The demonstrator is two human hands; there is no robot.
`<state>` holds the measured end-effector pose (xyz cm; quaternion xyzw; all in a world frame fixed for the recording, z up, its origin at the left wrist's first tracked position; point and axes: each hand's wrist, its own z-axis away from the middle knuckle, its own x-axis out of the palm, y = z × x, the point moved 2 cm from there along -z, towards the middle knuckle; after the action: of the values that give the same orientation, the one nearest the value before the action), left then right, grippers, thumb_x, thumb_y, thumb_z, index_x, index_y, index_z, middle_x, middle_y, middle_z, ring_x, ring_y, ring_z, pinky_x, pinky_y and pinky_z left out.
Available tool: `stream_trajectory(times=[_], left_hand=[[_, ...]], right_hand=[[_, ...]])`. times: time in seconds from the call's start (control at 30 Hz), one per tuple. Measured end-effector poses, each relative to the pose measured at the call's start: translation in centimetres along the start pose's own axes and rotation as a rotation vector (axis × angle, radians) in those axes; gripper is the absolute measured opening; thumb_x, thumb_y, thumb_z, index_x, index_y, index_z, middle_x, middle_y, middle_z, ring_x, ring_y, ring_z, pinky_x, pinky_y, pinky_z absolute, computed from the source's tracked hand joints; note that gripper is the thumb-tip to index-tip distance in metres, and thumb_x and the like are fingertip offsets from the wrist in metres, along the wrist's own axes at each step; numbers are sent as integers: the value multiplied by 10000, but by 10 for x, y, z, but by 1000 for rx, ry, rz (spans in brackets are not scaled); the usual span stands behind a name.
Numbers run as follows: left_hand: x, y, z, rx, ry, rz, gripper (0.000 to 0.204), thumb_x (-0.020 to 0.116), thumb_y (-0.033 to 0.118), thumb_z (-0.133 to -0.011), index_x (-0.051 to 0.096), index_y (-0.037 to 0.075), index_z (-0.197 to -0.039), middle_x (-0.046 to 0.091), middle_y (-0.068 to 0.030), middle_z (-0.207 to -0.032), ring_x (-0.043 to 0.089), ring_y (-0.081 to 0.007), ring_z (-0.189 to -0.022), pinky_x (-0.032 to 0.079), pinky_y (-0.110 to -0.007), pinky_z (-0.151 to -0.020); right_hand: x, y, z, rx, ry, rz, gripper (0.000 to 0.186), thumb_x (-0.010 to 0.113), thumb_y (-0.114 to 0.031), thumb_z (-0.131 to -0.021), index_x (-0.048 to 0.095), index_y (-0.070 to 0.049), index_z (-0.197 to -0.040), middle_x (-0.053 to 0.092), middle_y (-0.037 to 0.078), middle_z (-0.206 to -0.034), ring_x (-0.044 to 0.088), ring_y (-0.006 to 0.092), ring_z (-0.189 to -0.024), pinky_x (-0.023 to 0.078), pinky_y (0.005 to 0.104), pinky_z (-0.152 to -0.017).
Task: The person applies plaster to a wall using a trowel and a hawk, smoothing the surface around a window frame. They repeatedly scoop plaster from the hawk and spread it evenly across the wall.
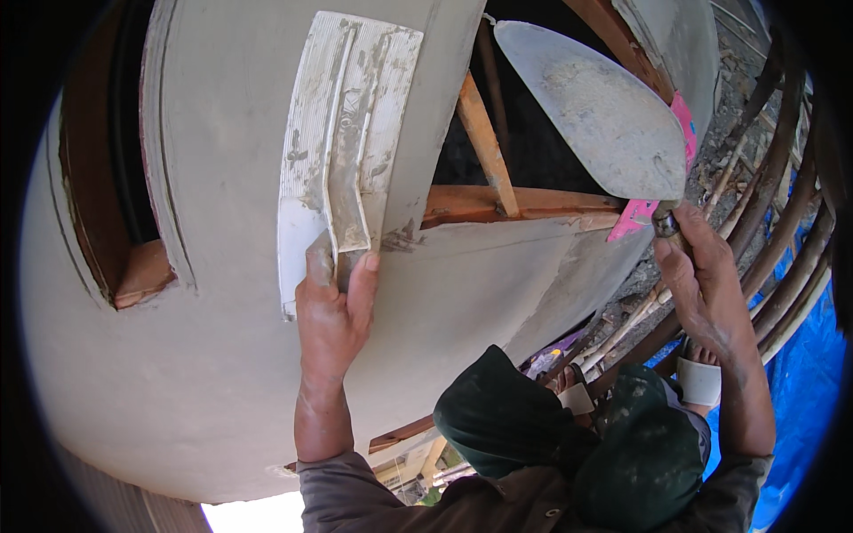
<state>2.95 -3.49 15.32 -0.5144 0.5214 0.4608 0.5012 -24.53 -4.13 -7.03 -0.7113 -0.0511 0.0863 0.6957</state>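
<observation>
My left hand (338, 289) is closed round the handle of a long white plastering float (298, 178), its ribbed back toward me and smeared with grey mortar. The float lies along the grey plastered wall (231, 373); whether its face touches the wall is hidden. On the right, my right hand (702, 275) grips the handle of a pointed trowel (604, 124). The trowel's broad grey blade, coated with dried mortar, extends up and left in front of a dark wall opening with a wooden frame (524, 202).
Another wood-framed opening (147, 271) cuts the wall at left. Bamboo poles (786, 200) form a platform under my sandalled feet, with a blue tarp (804, 373) below. Rubble (733, 67) lies at the far right. A pink strip (631, 220) shows by the trowel.
</observation>
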Motion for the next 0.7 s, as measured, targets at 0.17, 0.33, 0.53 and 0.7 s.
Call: stream_trajectory(times=[0.17, 0.33, 0.53, 0.7], left_hand=[[1, 1, 0, -29, 1, 25, 349, 602, 159, -969, 483, -43, -1228, 656, -160, -774, 629, -225, -619, 499, -341, -590], [-1, 2, -1, -14, 4, 23, 345, 600, 157, -971, 485, -42, -1227, 652, -158, -775, 617, -215, -617, 495, -336, -594], [1, 0, -2, 24, 27, 13, 345, 603, 165, -971, 487, -40, -1223, 645, -149, -751, 608, -202, -614, 491, -321, -595], [-1, 0, -2, 7, 17, 3, 347, 604, 183, -974, 490, -31, -1222, 646, -147, -748, 614, -200, -620, 493, -323, -600]], right_hand=[[11, -24, 4, -105, -87, -12, 458, 561, -113, -943, 458, 58, -1355, 578, 275, -1203, 594, 408, -1109, 469, 401, -951], [18, -40, -2, -171, -71, -36, 466, 553, -72, -916, 460, 67, -1350, 569, 270, -1208, 584, 402, -1106, 469, 413, -947], [21, -54, -6, -117, -157, -67, 467, 573, -151, -966, 451, 105, -1337, 566, 281, -1219, 566, 377, -1155, 418, 402, -1004], [20, -64, -5, -41, -178, -66, 453, 564, -117, -966, 449, 93, -1350, 567, 264, -1238, 567, 361, -1161, 416, 386, -1008]])
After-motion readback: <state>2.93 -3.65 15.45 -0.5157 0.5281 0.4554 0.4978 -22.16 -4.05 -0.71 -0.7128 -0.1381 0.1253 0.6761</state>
